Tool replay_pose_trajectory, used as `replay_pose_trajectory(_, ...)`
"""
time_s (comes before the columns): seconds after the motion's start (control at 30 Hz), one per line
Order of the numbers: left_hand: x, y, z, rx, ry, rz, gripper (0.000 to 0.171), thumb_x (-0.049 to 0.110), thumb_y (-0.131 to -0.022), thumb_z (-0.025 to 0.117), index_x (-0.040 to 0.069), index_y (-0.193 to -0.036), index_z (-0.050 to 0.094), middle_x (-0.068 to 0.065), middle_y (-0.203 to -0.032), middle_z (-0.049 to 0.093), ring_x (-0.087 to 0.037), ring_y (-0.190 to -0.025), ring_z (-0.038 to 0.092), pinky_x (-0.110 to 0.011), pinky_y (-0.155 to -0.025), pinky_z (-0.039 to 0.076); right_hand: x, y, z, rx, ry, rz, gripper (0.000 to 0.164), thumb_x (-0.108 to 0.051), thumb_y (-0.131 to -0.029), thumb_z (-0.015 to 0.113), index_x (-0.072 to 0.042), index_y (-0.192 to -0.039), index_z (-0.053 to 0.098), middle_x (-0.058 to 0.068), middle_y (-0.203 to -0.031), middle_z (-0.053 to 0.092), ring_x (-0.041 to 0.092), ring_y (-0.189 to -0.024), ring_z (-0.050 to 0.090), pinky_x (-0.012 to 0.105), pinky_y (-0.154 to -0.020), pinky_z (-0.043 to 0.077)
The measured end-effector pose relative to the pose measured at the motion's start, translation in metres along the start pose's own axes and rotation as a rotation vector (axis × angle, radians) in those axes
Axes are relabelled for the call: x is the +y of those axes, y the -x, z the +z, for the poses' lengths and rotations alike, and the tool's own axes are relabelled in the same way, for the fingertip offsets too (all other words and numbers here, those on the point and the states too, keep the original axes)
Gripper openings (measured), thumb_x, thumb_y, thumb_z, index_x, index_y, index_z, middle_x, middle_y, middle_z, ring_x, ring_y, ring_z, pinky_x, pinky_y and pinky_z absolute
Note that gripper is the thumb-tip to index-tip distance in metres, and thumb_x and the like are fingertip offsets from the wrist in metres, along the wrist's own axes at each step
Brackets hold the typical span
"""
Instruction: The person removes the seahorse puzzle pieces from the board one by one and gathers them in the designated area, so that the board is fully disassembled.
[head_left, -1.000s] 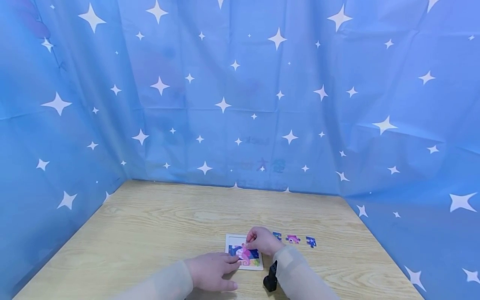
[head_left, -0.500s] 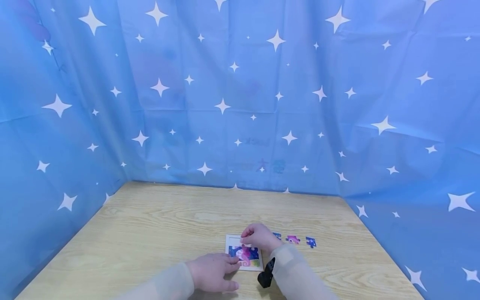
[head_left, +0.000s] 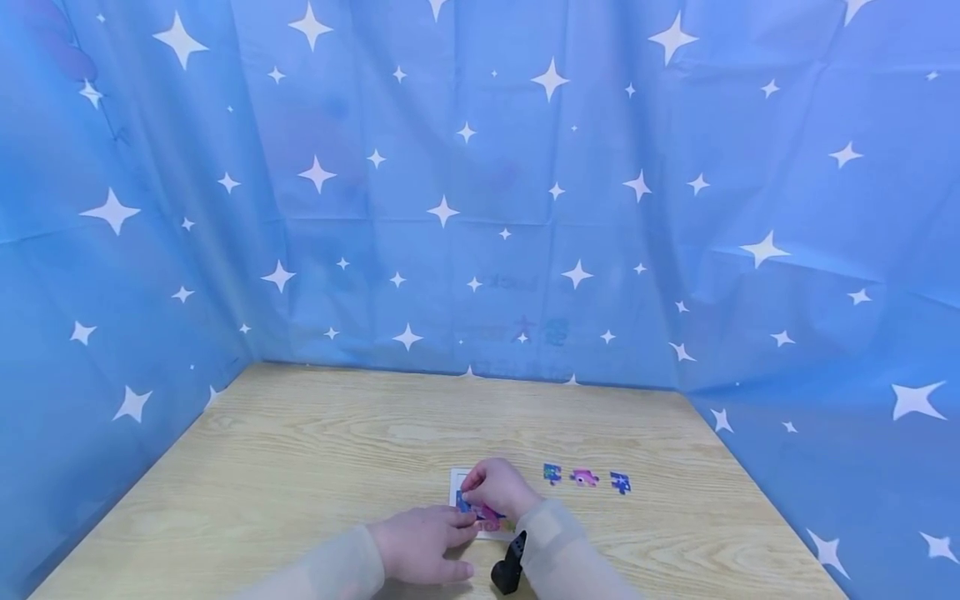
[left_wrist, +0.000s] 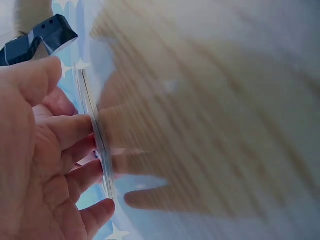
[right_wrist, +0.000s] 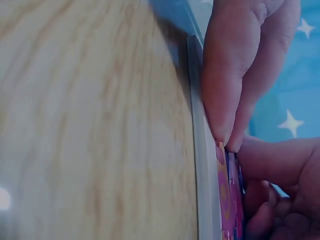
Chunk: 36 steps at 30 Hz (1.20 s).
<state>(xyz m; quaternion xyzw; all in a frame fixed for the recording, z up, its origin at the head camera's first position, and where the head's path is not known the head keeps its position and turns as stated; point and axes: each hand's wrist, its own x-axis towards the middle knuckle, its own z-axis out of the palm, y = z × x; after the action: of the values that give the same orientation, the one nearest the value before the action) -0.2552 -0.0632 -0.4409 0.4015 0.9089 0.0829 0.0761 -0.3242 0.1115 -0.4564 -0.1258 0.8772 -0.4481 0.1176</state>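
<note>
A small jigsaw puzzle with pink and blue pieces (head_left: 489, 525) sits in a white puzzle tray (head_left: 453, 482) near the front of the table. My left hand (head_left: 423, 543) rests with extended fingers on the tray's left side; its fingertips meet the tray edge (left_wrist: 97, 132) in the left wrist view. Over the tray's upper left part, my right hand (head_left: 501, 487) pinches a puzzle piece, blue where it shows in the head view. In the right wrist view the right fingertips (right_wrist: 218, 131) meet at the pieces' edge. The right hand hides much of the picture.
Three loose puzzle pieces lie right of the tray: a blue-green one (head_left: 552, 473), a pink one with an eye (head_left: 584, 477) and a blue one (head_left: 620, 482). A black wrist camera (head_left: 508, 568) sits on the right wrist. Blue star-patterned curtains (head_left: 480, 250) surround the wooden table (head_left: 337, 433).
My right hand has moved left across the tray, from its upper right to its upper left. The blue-green loose piece now shows fully. My left hand has stayed in place.
</note>
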Motion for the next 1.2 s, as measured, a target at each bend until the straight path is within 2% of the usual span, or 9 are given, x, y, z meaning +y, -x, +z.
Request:
replay_pose_trajectory(0.2, 0.000, 0.000, 0.001, 0.020, -0.066, 0.037, 0.060, 0.052, -0.097, 0.043, 0.010, -0.140, 0.051, -0.003, -0.146, 0.045, -0.020, -0.134, 0.041, -0.032, -0.106, 0.037, 0.000, -0.001, 0.002, 0.014, 0.013, -0.001, 0.009, 0.002, -0.081, 0.071, -0.006, -0.080, 0.066, 0.001, -0.071, 0.059, 0.009, -0.052, 0.048, 0.021, -0.048, 0.039)
replay_pose_trajectory(0.43, 0.000, 0.001, -0.003, -0.013, -0.044, 0.040, 0.059, 0.051, -0.097, 0.045, 0.012, -0.141, 0.050, -0.004, -0.145, 0.046, -0.019, -0.134, 0.042, -0.031, -0.105, 0.038, 0.000, -0.001, 0.004, 0.002, 0.009, -0.003, 0.009, 0.002, -0.082, 0.071, -0.005, -0.079, 0.065, 0.001, -0.071, 0.058, 0.009, -0.053, 0.048, 0.022, -0.049, 0.039)
replay_pose_trajectory(0.67, 0.002, -0.001, -0.002, -0.007, -0.052, 0.023, 0.062, 0.054, -0.094, 0.047, 0.012, -0.139, 0.052, -0.003, -0.144, 0.047, -0.019, -0.132, 0.043, -0.033, -0.105, 0.039, -0.003, 0.001, 0.000, -0.044, -0.032, 0.020, 0.008, 0.003, -0.083, 0.070, -0.003, -0.084, 0.065, 0.004, -0.072, 0.059, 0.009, -0.048, 0.045, 0.018, -0.043, 0.038)
replay_pose_trajectory(1.2, 0.006, -0.002, -0.007, -0.004, -0.052, 0.009, 0.058, 0.052, -0.095, 0.046, 0.012, -0.137, 0.055, -0.003, -0.142, 0.050, -0.017, -0.130, 0.046, -0.029, -0.104, 0.039, -0.010, 0.003, 0.001, -0.063, -0.062, 0.071, 0.011, 0.008, -0.083, 0.067, -0.002, -0.087, 0.062, 0.005, -0.070, 0.060, 0.007, -0.041, 0.040, 0.017, -0.038, 0.035)
